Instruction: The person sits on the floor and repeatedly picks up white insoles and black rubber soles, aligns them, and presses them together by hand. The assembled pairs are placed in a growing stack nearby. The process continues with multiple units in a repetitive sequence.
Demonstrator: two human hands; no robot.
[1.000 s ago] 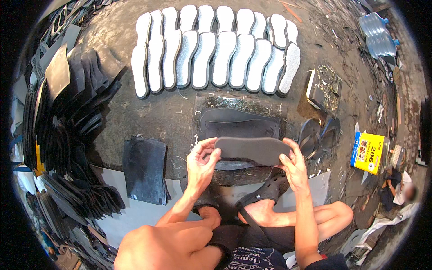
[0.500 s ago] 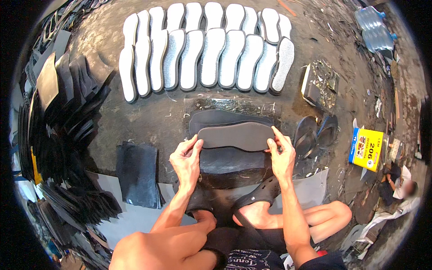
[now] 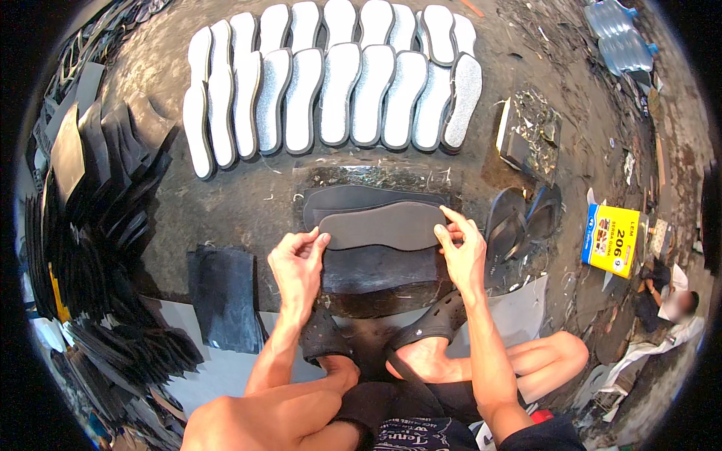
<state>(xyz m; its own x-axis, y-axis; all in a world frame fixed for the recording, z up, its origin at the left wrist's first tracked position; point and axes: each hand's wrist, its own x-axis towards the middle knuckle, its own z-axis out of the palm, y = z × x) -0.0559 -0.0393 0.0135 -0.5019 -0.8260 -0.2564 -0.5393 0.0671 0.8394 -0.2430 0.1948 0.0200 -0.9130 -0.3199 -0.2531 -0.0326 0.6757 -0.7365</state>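
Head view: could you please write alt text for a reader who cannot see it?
A person's left hand and right hand hold a dark sole by its ends over dark sheets; beyond lie two rows of white-topped soles.

Two rows of white-topped soles (image 3: 338, 94) are laid on the dark, scrap-littered floor (image 3: 229, 214), which is also occupied by a dark slab (image 3: 376, 303), a pair of flip-flops (image 3: 505, 214) and a yellow-and-blue box (image 3: 612, 240).

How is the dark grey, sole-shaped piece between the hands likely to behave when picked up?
The dark grey, sole-shaped piece is probably light, looking thin and pinched only at its ends by the left hand and right hand. It may hold its shape, appearing nearly flat between them.
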